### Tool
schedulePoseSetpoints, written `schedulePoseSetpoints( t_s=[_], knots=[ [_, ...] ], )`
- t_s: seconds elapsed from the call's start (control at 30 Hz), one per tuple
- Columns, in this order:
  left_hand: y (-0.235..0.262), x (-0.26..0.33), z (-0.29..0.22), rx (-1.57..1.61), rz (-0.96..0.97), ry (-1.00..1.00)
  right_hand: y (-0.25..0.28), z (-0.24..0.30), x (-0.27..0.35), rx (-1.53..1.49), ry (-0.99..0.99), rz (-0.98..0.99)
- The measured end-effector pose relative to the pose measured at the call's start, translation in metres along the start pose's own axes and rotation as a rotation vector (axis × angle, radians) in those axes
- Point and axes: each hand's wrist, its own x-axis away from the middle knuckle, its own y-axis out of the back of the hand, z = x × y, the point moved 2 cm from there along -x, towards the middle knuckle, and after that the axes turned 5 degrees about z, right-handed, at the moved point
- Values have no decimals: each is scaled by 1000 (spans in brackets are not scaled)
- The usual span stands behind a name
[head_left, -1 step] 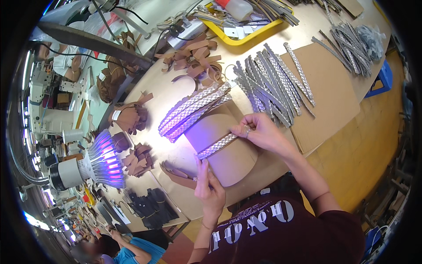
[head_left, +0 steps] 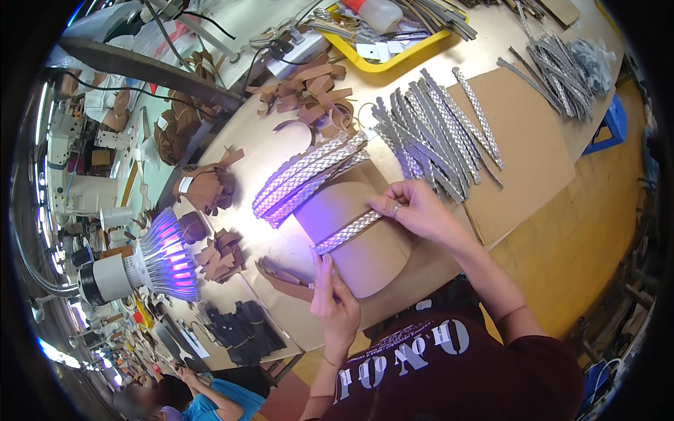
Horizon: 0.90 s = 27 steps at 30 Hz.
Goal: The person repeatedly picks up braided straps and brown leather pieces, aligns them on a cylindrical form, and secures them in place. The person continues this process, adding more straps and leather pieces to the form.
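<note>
A silver braided strip [head_left: 349, 231] lies slantwise across a rounded brown board [head_left: 372, 259] on the workbench. My left hand [head_left: 334, 298] pinches its lower left end with the fingertips. My right hand [head_left: 415, 208] grips its upper right end. Just beyond the strip, under violet light, lies a row of several more silver braided strips [head_left: 307, 179]. Behind my right hand is a spread of grey and silver strips [head_left: 439, 133].
A lamp with a violet glowing head [head_left: 160, 257] stands at the left. Brown leather scraps [head_left: 309, 88] and bundles [head_left: 210, 188] lie around it, black pieces [head_left: 242, 326] near the front edge. A yellow tray [head_left: 393, 50] sits at the back, a cardboard sheet [head_left: 526, 147] right. Another person [head_left: 203, 401] works lower left.
</note>
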Motion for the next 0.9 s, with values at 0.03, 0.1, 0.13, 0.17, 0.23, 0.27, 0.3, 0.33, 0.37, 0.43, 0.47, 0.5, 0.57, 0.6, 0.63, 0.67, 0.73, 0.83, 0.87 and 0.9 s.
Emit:
schedulePoseSetpoints(
  t_s=[0.03,0.1,0.13,0.17,0.23,0.27,0.3,0.33,0.37,0.43,0.47,0.5,0.57,0.6,0.63,0.67,0.73,0.83,0.87,0.9],
  knots=[
    [0,1,1,8,10,14,-1,-2,0,-25,48,8],
    [-1,2,2,38,3,28,-2,-7,1,-26,52,7],
    [-1,1,3,30,-2,4,-2,-9,1,-17,34,1],
    [-2,1,3,26,-10,-8,-4,-9,1,-8,41,-13],
    [-3,0,4,14,-15,-18,-4,-9,2,9,76,-50],
    [-4,-3,6,14,-14,-27,-4,-8,0,20,112,-82],
    [-4,-2,5,8,-9,-26,-5,-8,1,27,139,-107],
    [-4,-3,5,8,-3,-22,-6,-8,1,54,141,-129],
    [-4,-2,5,9,3,-17,-8,-9,2,82,141,-151],
    [-5,0,4,21,4,12,-13,-10,5,133,159,-220],
    [-6,1,4,33,-3,36,-18,-10,7,158,178,-267],
    [-8,2,4,46,-11,60,-22,-10,9,187,184,-308],
    [-10,4,4,48,-19,58,-28,-9,11,244,281,-420],
    [-11,4,4,54,-28,59,-31,-9,12,276,331,-469],
    [-12,4,4,56,-28,46,-33,-10,12,260,313,-446],
    [-12,3,3,62,-33,36,-34,-11,11,248,301,-417],
    [-12,1,3,113,-37,41,-35,-13,10,236,317,-390],
    [-8,-3,2,136,-37,11,-32,-13,6,257,392,-403],
    [-5,-6,1,65,-42,-46,-30,-13,5,170,376,-367],
    [-3,-8,1,-18,-50,-82,-28,-13,4,86,342,-323]
  ],
)
